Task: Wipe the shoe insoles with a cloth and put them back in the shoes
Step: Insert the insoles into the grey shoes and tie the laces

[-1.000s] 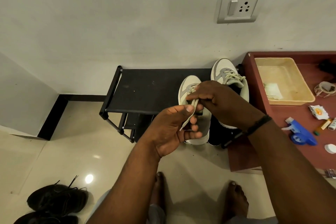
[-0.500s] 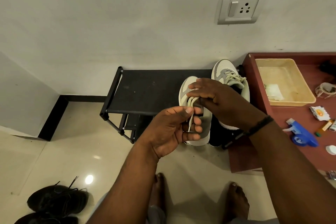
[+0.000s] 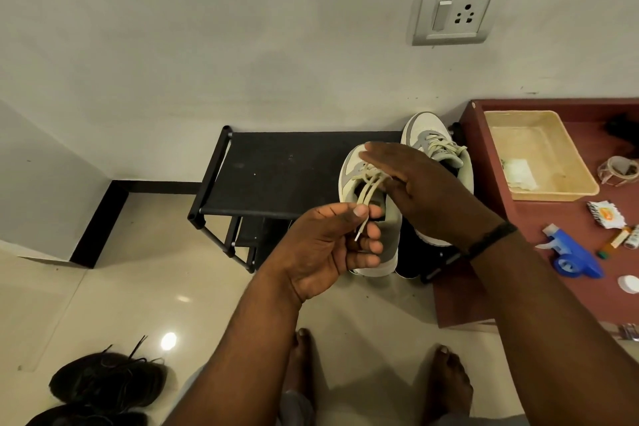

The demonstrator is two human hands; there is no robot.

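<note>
- A black metal-framed shoe rack (image 3: 276,173) is set against the wall.
- Two grey-and-cream lace-up sneakers (image 3: 349,180) are stood on the rack's right end.
- The right hand (image 3: 425,197) is spread flat, fingers straight, over the nearer sneaker.
- Cream laces (image 3: 366,190) are pinched by the left hand (image 3: 328,245) just before the rack.
</note>
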